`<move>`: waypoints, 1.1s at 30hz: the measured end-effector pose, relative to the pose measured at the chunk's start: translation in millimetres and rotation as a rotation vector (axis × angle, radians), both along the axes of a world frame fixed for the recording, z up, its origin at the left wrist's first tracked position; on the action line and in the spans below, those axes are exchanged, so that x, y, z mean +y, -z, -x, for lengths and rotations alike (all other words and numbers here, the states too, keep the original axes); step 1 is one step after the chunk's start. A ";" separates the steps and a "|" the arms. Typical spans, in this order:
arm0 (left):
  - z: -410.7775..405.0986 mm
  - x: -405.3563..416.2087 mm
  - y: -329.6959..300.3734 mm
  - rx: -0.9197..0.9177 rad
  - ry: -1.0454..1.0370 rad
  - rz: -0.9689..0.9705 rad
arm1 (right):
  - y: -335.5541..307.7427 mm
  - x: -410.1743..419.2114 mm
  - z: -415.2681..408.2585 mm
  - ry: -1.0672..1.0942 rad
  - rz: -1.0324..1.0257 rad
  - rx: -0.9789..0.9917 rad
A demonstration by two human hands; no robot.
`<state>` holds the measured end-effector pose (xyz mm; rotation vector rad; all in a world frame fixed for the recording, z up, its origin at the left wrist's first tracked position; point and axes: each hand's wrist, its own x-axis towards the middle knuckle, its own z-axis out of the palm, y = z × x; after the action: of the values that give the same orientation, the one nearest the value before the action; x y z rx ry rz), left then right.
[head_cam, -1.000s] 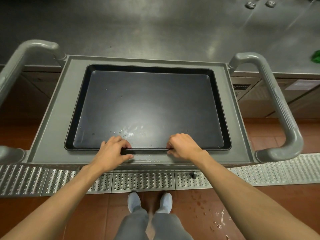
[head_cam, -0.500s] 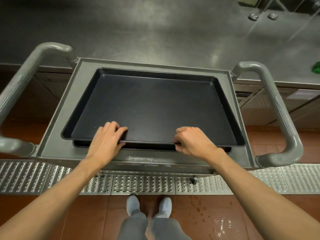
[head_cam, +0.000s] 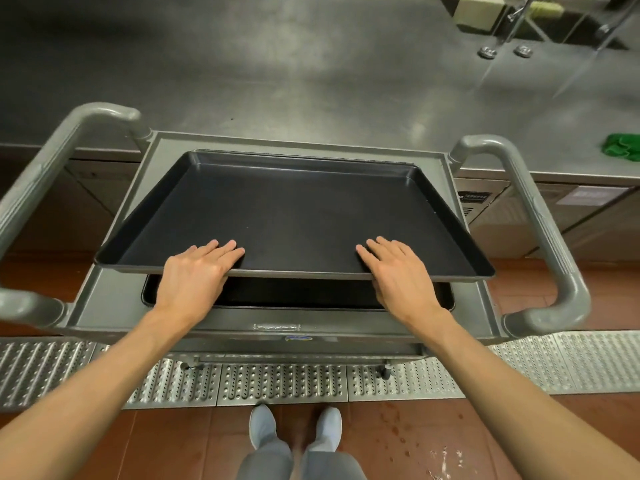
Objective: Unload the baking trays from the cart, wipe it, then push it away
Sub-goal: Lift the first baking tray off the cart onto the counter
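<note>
- Black top tray (head_cam: 294, 216) sits mid-frame, near edge raised above a second tray (head_cam: 298, 292) on the cart (head_cam: 114, 296).
- Left hand (head_cam: 194, 275) and right hand (head_cam: 401, 275) clamp its near rim, fingers flat on top.
- Gripped at one edge only, it may sag or slip, I judge.

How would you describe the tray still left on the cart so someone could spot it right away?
Find the grey cart parked against the steel counter. Both hands hold one black tray tilted up above it. The tray left behind lies flat in the cart's top, mostly hidden, only its near edge showing underneath.
</note>
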<state>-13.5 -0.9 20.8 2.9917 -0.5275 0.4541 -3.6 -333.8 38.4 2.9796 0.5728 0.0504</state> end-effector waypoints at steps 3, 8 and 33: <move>-1.5 -0.2 -8.6 -0.063 0.023 0.031 | -6.1 1.4 3.1 0.025 -0.107 -0.095; -1.3 -0.7 -35.5 -0.138 0.054 0.061 | -24.0 -1.7 4.3 0.011 -0.197 -0.199; 53.7 93.2 -156.8 -0.540 -0.239 -0.017 | -139.3 105.1 -69.5 -0.462 -0.424 -0.662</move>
<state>-67.2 92.3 177.5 2.9371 -0.1936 1.2975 66.0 -228.8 177.7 2.8270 1.2318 1.2688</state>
